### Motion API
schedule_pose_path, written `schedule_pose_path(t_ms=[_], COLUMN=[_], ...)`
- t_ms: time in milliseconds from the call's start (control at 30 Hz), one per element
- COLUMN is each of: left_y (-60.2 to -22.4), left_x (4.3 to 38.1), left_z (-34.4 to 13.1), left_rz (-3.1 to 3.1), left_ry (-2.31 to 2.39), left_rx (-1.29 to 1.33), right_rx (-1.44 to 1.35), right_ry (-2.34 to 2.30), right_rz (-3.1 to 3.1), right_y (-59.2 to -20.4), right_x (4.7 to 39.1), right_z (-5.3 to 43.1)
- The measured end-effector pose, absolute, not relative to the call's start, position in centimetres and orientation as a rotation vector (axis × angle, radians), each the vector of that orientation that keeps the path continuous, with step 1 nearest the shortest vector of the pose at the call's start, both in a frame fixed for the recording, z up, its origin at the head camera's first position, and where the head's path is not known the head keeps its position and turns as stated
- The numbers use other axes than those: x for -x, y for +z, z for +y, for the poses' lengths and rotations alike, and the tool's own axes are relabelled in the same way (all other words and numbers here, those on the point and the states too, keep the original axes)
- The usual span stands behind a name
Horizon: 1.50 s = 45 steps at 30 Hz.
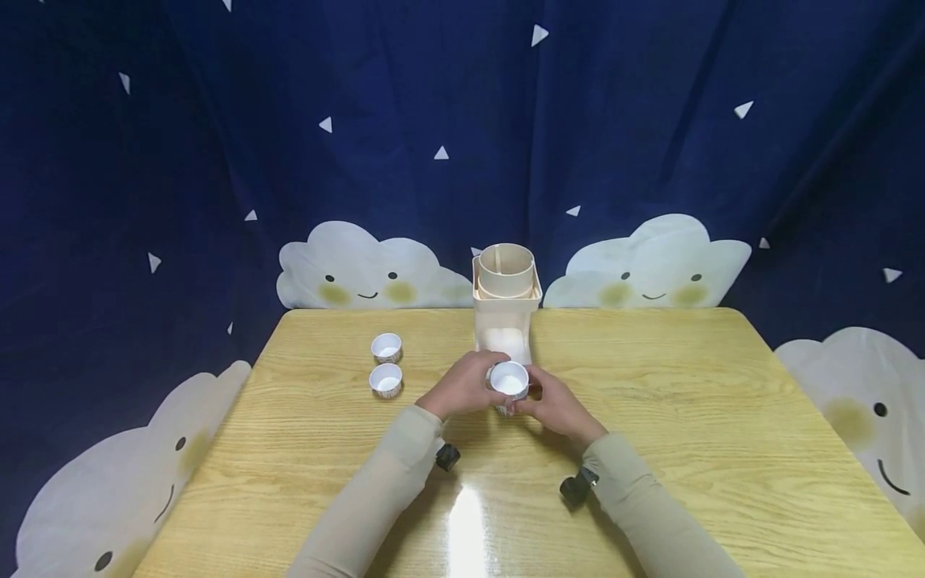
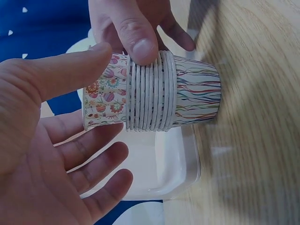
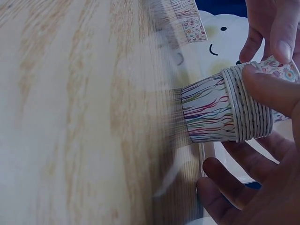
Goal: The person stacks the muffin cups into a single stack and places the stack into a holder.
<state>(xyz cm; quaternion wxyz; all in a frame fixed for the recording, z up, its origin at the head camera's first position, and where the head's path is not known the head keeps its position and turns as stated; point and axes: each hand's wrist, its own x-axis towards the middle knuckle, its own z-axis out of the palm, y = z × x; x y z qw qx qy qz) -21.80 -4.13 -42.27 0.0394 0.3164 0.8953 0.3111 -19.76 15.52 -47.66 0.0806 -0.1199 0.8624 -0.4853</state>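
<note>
Over the middle of the table, both hands hold a stack of paper cups [image 2: 199, 91] upright, its lowest cup printed with coloured wavy lines. A flower-print paper cup [image 2: 105, 91] sits at the top, standing well out above the packed rims. My left hand [image 1: 468, 387] pinches this flower-print cup between thumb and fingers. My right hand [image 1: 560, 404] grips the stack lower down, with its thumb [image 3: 262, 84] across the rims. Right behind the hands stands a beige plastic holder [image 1: 502, 317] with a round tube [image 1: 506, 277] in its square top.
Two more paper cups, a far one [image 1: 386, 347] and a nearer one [image 1: 386, 382], stand upright on the wooden table [image 1: 686, 417], left of the hands. A dark blue curtain [image 1: 433, 96] with white clouds hangs behind the table's back edge.
</note>
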Motion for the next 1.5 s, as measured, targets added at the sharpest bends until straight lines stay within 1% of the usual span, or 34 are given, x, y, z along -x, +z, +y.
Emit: schedule_pose_path(t_ms=[433,867,1267,1500], left_y=[-42.37,-42.42,-42.43,-42.4], left_x=[21.89,21.7,21.61,21.71], left_z=[-4.22,-4.29,-4.37,-4.35], left_rz=[2.75,2.747,2.759,2.736], left_ry=[0.907,0.851,0.872,0.871], left_rx=[-1.029,-0.993,-1.038,-0.976], right_rx=[0.346,0.339,0.308,0.365], right_ry=[-1.427,-1.436,-1.411,-1.411], right_rz=[2.603,2.58,2.581,2.607], right_y=[-47.69,-47.67,-47.48,-47.5], right_x=[19.75,19.67,19.69,19.78], right_z=[15.49,15.45,15.4,15.49])
